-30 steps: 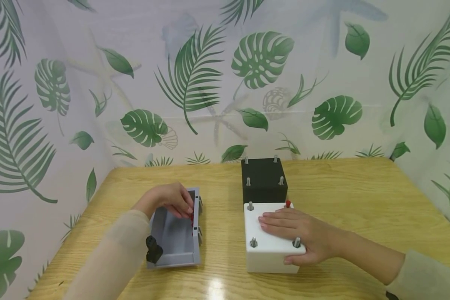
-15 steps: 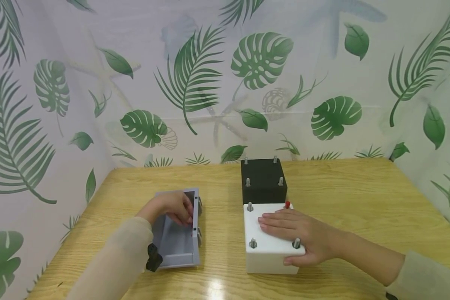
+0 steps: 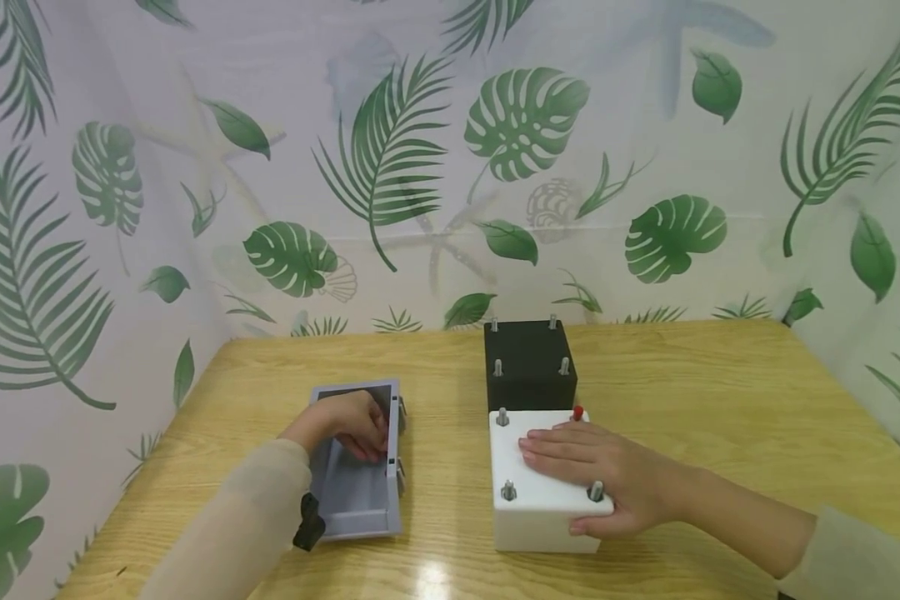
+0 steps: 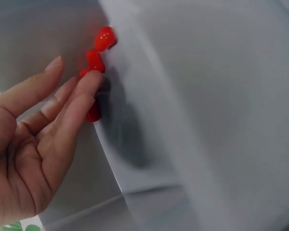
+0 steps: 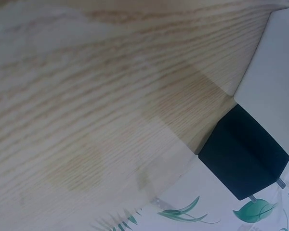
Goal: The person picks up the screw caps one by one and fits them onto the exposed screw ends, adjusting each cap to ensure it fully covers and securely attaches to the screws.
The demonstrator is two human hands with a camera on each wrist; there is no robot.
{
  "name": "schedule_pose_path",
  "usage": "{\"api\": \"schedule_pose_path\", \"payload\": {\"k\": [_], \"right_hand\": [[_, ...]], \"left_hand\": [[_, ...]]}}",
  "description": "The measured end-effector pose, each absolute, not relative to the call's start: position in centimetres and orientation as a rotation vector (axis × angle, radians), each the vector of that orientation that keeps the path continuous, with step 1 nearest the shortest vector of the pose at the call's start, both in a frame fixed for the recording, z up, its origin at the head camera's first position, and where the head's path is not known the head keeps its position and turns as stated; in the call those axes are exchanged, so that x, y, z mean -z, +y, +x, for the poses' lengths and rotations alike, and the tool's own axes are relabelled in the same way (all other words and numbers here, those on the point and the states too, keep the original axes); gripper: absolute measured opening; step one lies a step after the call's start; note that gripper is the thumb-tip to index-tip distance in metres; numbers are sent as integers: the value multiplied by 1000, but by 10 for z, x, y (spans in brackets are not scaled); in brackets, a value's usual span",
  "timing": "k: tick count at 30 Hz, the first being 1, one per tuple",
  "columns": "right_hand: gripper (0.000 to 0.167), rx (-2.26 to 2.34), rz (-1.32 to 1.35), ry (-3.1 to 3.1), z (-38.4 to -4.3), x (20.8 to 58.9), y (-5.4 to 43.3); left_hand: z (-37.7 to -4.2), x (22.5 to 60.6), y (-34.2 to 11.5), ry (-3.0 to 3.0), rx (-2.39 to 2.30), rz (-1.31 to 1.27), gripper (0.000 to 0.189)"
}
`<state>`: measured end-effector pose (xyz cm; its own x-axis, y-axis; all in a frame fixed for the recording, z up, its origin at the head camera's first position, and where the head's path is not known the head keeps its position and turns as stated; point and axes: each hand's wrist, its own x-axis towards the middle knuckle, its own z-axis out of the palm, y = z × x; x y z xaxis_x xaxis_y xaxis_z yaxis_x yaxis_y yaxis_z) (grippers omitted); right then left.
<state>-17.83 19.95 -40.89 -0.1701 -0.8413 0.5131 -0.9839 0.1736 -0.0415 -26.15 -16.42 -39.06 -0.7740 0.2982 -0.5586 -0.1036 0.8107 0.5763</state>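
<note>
My left hand (image 3: 356, 425) reaches down into a grey plastic bin (image 3: 363, 525) on the left of the table. In the left wrist view, its bent fingertips touch small red caps (image 4: 95, 60) along the bin's side; the thumb stands apart from them. Another red cap (image 4: 106, 38) lies just beyond. My right hand (image 3: 607, 475) rests flat on a white box (image 3: 543, 533), its thumb against the side. Upright metal bolts (image 3: 508, 490) stick up at the box's corners. The far right bolt wears a red cap (image 3: 578, 412). The right wrist view does not show the hand clearly.
A black box (image 3: 528, 350) with bare bolts on top stands directly behind the white one. Both sit on a wooden table (image 3: 682, 383). A leaf-patterned cloth (image 3: 435, 167) hangs along the back and sides.
My left hand has dipped lower into the bin, and the red caps seen by its fingers a second ago are now mostly hidden in the head view. The right hand stays put.
</note>
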Motion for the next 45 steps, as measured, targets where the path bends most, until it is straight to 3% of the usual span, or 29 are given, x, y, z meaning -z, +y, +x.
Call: {"api": "schedule_pose_path", "payload": {"k": [16, 45], "right_hand": [[71, -524, 1726, -2106, -176, 408, 204], [68, -515, 1720, -2078, -178, 410, 201]], "left_hand": [[-254, 402, -152, 2422, -720, 9, 13], [-254, 404, -156, 2530, -750, 136, 11]]}}
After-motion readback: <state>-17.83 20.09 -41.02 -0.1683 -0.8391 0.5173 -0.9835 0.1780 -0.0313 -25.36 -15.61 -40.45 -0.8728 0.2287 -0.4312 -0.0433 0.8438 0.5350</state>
